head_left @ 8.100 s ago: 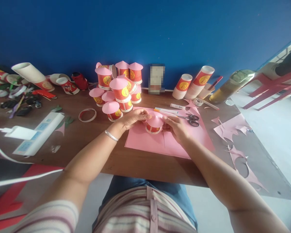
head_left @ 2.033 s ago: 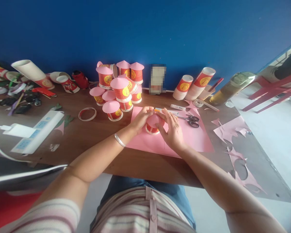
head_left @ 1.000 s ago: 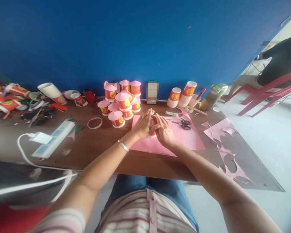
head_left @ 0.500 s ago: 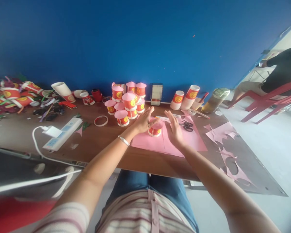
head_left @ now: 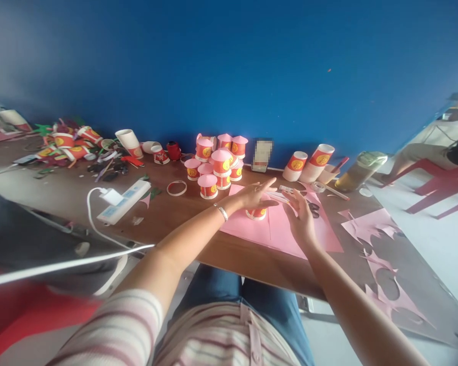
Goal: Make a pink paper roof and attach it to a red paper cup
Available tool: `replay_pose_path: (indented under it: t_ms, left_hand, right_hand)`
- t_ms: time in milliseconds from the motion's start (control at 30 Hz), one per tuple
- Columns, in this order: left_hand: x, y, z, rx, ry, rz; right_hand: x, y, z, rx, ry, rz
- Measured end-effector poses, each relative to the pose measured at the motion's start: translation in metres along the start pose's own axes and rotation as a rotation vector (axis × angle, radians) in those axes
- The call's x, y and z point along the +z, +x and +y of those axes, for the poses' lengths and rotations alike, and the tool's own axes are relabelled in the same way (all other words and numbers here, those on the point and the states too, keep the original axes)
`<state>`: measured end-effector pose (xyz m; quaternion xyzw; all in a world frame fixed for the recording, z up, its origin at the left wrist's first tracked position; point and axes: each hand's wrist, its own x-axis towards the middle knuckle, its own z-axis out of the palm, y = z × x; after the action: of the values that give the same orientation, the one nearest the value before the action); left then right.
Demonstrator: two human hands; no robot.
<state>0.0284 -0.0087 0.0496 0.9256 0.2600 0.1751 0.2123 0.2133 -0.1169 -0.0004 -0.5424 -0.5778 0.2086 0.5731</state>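
Note:
My left hand is stretched out flat over a short red-and-white paper cup and hides its top. Whether the palm presses on the cup, I cannot tell. To the right, my right hand is held with fingers apart and holds nothing. Both hands are above pink paper sheets on the table. Black-handled scissors lie just behind my right hand, partly covered by it. Left of my hands stands a cluster of similar cups with pink cone tops.
A phone leans against the blue wall. Tall paper cups and a jar of liquid stand at the back right. Pink offcuts lie on the right. A power strip, a white ring and piled craft pieces are leftward.
The view has turned left, so everything appears further right. My left hand now covers the cup's pink top, which showed partly before. My right hand's fingers have come nearer the left hand.

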Motion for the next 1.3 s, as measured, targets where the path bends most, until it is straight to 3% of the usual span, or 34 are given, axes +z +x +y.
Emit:
replay_pose_path:
  t_ms: [200, 333, 433, 600, 733, 900, 1167, 1300]
  left_hand:
    - [0.006, -0.002, -0.005, 0.000, -0.068, 0.007]
    - [0.004, -0.002, -0.005, 0.000, -0.107, 0.013]
    - [-0.005, -0.006, -0.007, -0.049, -0.091, -0.028]
    - [-0.015, -0.014, -0.016, -0.127, -0.081, 0.033]
    - [-0.013, -0.018, -0.017, -0.156, -0.026, 0.004]
    - [-0.008, -0.017, -0.015, -0.169, -0.002, -0.084]
    - [-0.004, -0.016, -0.017, -0.140, 0.038, -0.118]
    - [-0.009, -0.018, -0.021, -0.127, 0.025, -0.080]
  right_hand:
    - [0.002, -0.002, 0.017, 0.019, -0.006, 0.007]
    - [0.004, -0.001, 0.017, -0.052, -0.032, 0.001]
    - [0.004, 0.001, 0.005, -0.143, -0.174, -0.031]
    - [0.014, 0.007, -0.012, -0.351, -0.519, -0.175]
    - [0.031, 0.013, -0.011, -0.350, -0.618, -0.287]
    - [0.043, 0.016, -0.006, -0.316, -0.654, -0.299]
    - [0.050, 0.009, 0.004, -0.297, -0.634, -0.300]
    - [0.041, 0.013, -0.004, -0.263, -0.568, -0.309]
